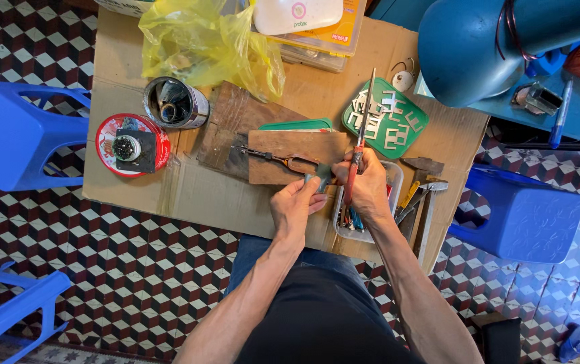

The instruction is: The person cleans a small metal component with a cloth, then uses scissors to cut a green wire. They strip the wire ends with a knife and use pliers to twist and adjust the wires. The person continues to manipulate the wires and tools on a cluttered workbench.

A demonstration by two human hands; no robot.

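The right hand (369,185) is closed around a long red-handled metal file (356,152), which slants up across the right end of a flat brown wooden block (290,152) on the cardboard-covered table (169,195). The left hand (295,205), just below the block, pinches a small grey-green piece (321,176) against its lower edge. A green square lid holding pale metal cut-outs (385,118) lies right of the block; a round red tin (132,145) sits well left of it.

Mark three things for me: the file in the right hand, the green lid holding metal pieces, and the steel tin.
File (364,118), head view: on the bare blade above the right hand (369,185).
Green lid (416,133), head view: on its bare right rim.
Steel tin (199,111), head view: on its shiny side wall.
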